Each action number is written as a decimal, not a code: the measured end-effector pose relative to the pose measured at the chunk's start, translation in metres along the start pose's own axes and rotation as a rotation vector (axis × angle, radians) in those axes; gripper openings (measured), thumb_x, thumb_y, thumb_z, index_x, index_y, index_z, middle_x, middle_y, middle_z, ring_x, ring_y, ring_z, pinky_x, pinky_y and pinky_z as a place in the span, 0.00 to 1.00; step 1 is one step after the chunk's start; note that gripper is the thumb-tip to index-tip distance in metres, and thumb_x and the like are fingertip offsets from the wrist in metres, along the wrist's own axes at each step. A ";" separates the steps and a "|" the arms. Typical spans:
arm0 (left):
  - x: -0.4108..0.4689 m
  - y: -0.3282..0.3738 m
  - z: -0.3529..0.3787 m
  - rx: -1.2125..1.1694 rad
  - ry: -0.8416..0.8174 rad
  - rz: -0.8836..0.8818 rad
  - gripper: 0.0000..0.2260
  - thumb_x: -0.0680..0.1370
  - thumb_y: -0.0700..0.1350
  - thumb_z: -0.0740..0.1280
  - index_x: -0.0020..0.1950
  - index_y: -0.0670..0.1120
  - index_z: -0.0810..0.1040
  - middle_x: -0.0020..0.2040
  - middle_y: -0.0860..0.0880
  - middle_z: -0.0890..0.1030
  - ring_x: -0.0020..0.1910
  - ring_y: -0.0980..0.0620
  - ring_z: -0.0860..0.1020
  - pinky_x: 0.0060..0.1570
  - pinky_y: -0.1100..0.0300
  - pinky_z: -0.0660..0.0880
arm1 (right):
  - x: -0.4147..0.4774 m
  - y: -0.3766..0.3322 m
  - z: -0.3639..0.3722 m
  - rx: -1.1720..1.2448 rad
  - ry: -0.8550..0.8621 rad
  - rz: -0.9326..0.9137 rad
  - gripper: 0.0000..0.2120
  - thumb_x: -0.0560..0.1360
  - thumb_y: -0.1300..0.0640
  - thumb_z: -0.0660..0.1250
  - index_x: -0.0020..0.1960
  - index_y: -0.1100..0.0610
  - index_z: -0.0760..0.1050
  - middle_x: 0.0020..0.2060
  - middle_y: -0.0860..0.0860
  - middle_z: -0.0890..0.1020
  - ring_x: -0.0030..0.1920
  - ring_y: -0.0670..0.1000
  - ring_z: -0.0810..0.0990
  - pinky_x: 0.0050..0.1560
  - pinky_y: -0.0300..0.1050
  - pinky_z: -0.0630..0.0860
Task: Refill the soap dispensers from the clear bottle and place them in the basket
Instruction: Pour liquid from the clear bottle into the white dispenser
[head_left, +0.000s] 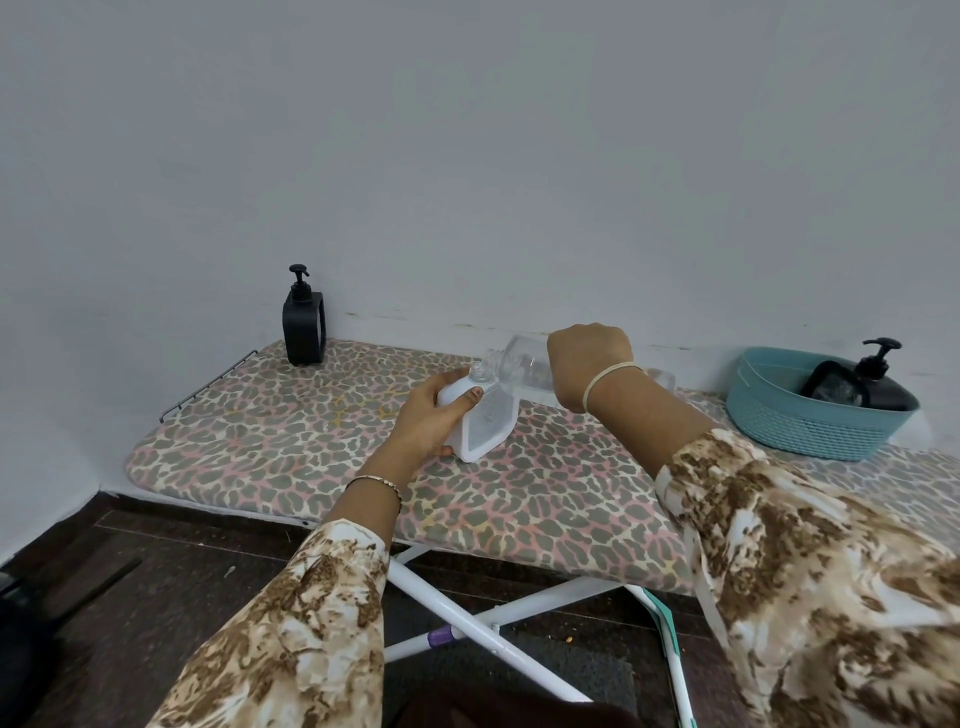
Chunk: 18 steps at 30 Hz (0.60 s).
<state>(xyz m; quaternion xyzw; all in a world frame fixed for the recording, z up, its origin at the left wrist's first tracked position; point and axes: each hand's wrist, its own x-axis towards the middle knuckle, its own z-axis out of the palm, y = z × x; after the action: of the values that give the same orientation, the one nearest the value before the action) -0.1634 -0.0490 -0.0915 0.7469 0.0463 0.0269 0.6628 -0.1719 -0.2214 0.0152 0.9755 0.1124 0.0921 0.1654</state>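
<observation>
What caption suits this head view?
Right hand tilts clear plastic bottle into white soap dispenser held by left hand.

three soap dispensers (304, 327) (483, 431) (883, 392), one clear bottle (519, 358), one basket (810, 434)

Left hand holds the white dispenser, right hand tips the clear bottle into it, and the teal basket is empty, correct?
Not quite. The head view shows a black pump dispenser in the teal basket, so it isn't empty. The left hand does hold the white dispenser while the right hand tips the clear bottle into it.
</observation>
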 end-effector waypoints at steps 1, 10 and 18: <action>0.000 0.000 0.000 0.001 0.001 0.000 0.20 0.76 0.51 0.70 0.67 0.56 0.73 0.62 0.48 0.77 0.54 0.46 0.79 0.44 0.47 0.82 | 0.000 0.000 0.000 0.001 -0.001 -0.001 0.05 0.74 0.65 0.59 0.41 0.57 0.69 0.30 0.50 0.69 0.39 0.54 0.74 0.39 0.43 0.70; -0.002 0.001 0.000 0.004 -0.001 0.016 0.17 0.76 0.50 0.70 0.65 0.57 0.74 0.62 0.48 0.76 0.55 0.46 0.79 0.45 0.45 0.82 | -0.001 0.000 -0.001 -0.004 -0.008 0.016 0.12 0.74 0.65 0.59 0.34 0.56 0.63 0.30 0.50 0.69 0.38 0.54 0.74 0.38 0.43 0.70; -0.004 0.002 0.001 0.004 0.002 0.014 0.19 0.77 0.50 0.70 0.67 0.55 0.73 0.60 0.49 0.76 0.54 0.46 0.78 0.41 0.51 0.81 | -0.003 -0.001 -0.004 0.006 -0.026 0.013 0.12 0.73 0.66 0.59 0.33 0.57 0.63 0.30 0.50 0.70 0.38 0.53 0.74 0.38 0.43 0.70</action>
<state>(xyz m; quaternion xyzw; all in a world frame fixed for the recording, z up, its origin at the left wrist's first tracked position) -0.1670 -0.0502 -0.0896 0.7484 0.0418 0.0322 0.6612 -0.1756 -0.2203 0.0183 0.9777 0.1042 0.0802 0.1634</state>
